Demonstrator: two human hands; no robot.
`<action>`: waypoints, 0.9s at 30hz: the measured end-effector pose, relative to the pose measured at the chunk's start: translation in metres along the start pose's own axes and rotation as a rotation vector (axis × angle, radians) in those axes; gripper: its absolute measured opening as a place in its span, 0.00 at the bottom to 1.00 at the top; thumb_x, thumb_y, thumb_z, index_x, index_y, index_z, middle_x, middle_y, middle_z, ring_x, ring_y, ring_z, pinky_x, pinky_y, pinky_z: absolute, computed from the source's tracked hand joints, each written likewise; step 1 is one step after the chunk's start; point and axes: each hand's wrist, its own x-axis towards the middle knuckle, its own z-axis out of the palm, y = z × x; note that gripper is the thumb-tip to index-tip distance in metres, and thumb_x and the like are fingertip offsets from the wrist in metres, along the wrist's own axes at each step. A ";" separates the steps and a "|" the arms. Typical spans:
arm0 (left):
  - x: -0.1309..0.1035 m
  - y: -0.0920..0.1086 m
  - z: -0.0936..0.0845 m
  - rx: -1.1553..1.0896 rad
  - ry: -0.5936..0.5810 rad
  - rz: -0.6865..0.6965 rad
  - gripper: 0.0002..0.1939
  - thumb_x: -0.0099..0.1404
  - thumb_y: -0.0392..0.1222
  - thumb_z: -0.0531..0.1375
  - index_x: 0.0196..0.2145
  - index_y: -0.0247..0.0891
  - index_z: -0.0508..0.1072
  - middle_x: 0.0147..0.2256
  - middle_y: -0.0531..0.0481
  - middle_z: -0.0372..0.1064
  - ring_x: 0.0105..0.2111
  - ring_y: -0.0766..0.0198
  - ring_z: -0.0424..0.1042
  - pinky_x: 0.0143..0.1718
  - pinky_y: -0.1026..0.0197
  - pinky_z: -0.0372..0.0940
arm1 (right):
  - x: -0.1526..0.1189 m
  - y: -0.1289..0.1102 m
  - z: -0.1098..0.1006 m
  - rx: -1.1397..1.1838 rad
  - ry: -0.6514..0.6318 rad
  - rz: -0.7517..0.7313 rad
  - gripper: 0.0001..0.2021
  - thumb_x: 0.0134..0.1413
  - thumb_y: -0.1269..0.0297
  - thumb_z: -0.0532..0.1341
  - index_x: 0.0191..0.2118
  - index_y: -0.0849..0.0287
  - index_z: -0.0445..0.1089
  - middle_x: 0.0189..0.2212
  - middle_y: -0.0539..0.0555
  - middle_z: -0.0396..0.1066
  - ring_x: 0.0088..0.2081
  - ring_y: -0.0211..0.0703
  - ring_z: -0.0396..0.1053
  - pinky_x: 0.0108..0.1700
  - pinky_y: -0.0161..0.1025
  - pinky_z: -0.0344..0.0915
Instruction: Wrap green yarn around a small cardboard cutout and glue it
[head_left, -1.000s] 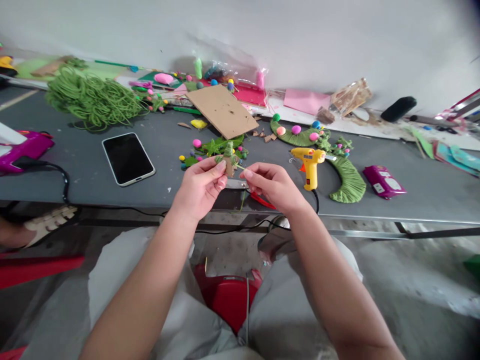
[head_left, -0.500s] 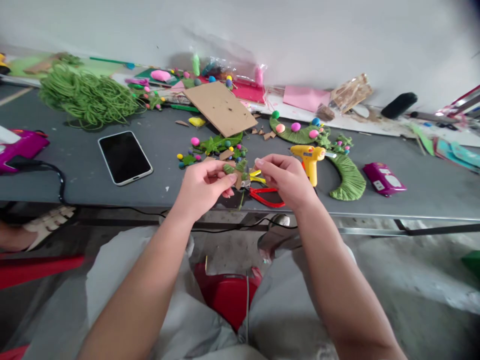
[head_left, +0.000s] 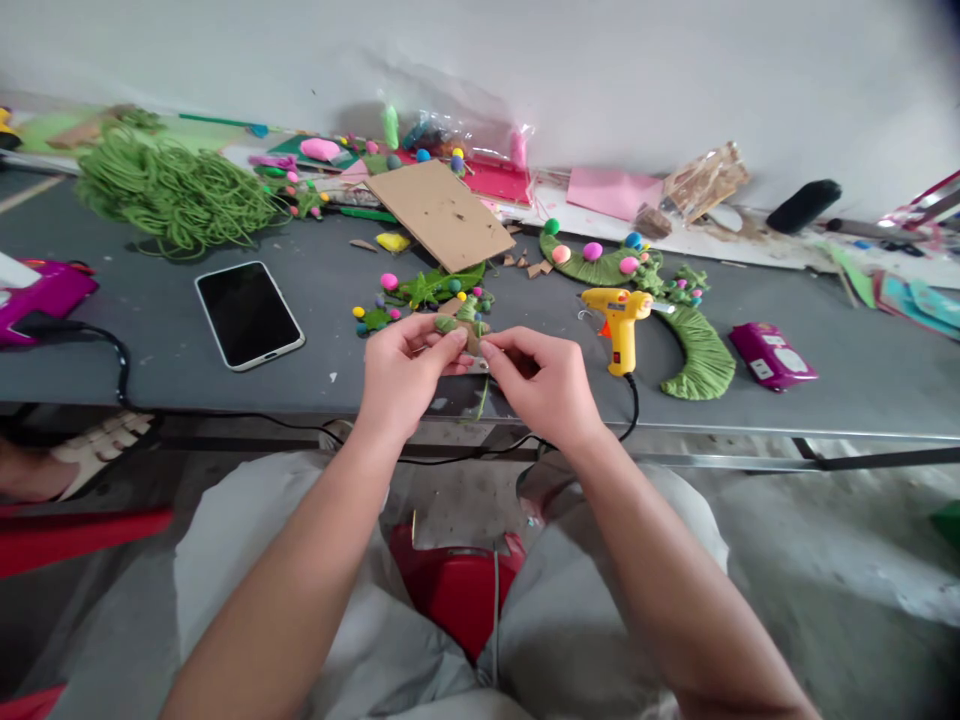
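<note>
My left hand [head_left: 405, 375] is closed, pinching a small cardboard piece [head_left: 474, 342] partly wound with green yarn [head_left: 448, 324]. My right hand [head_left: 551, 385] has thumb and forefinger pressed together at the right edge of that piece; what lies between those fingertips is too small to make out. Below the piece, a thin green strand [head_left: 484, 392] hangs near the table's front edge. Just beyond the hands lie green leaf shapes [head_left: 431, 288] and small pompoms [head_left: 388, 282]. To the right of my right hand stands a yellow glue gun [head_left: 621, 325].
A phone [head_left: 249, 315] and a heap of green yarn [head_left: 176, 190] lie left. A cardboard sheet [head_left: 439, 215] is behind. Right are a yarn-wrapped crescent [head_left: 697, 355] and a purple packet [head_left: 772, 355]. The glue gun's cord [head_left: 636, 405] drops over the table edge.
My right hand has moved left and slightly down, up to the cardboard piece. The red- and yellow-handled tools seen between the hands are now hidden, and the whole glue gun shows.
</note>
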 end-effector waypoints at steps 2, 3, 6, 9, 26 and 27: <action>0.002 0.000 -0.001 -0.053 0.012 -0.015 0.11 0.53 0.39 0.74 0.34 0.33 0.80 0.28 0.51 0.78 0.23 0.71 0.74 0.30 0.68 0.73 | -0.003 0.002 0.004 -0.082 0.037 -0.078 0.09 0.63 0.65 0.61 0.39 0.60 0.80 0.31 0.53 0.80 0.28 0.37 0.68 0.34 0.36 0.64; 0.002 0.000 -0.002 -0.081 0.012 -0.030 0.12 0.53 0.39 0.74 0.34 0.34 0.80 0.28 0.51 0.78 0.23 0.71 0.74 0.30 0.69 0.73 | -0.004 0.003 0.006 -0.105 0.044 -0.102 0.09 0.64 0.66 0.61 0.39 0.60 0.81 0.32 0.53 0.81 0.29 0.38 0.70 0.35 0.37 0.65; 0.003 0.001 -0.003 -0.157 -0.013 -0.090 0.12 0.52 0.39 0.75 0.33 0.34 0.80 0.28 0.51 0.76 0.23 0.72 0.73 0.29 0.70 0.71 | -0.004 0.004 0.009 -0.082 0.064 -0.087 0.10 0.63 0.65 0.61 0.39 0.59 0.81 0.33 0.54 0.81 0.30 0.39 0.71 0.36 0.38 0.67; 0.003 0.003 -0.005 -0.199 -0.094 -0.142 0.12 0.51 0.40 0.75 0.32 0.33 0.80 0.27 0.52 0.73 0.22 0.75 0.69 0.26 0.72 0.68 | -0.001 0.005 0.007 0.115 0.039 0.036 0.10 0.63 0.63 0.62 0.37 0.60 0.81 0.30 0.52 0.78 0.28 0.37 0.68 0.32 0.36 0.65; -0.001 0.005 -0.009 0.318 -0.245 0.051 0.14 0.59 0.41 0.71 0.42 0.34 0.82 0.27 0.51 0.75 0.25 0.66 0.73 0.30 0.63 0.71 | 0.021 0.016 -0.035 0.058 -0.168 0.144 0.14 0.60 0.56 0.66 0.30 0.62 0.74 0.22 0.47 0.63 0.24 0.33 0.54 0.26 0.35 0.53; -0.002 0.004 -0.007 0.339 -0.224 0.066 0.14 0.59 0.42 0.71 0.42 0.35 0.82 0.28 0.51 0.75 0.26 0.65 0.74 0.30 0.62 0.72 | 0.020 0.014 -0.034 0.047 -0.160 0.144 0.14 0.60 0.56 0.66 0.30 0.62 0.74 0.21 0.46 0.63 0.24 0.32 0.53 0.26 0.35 0.52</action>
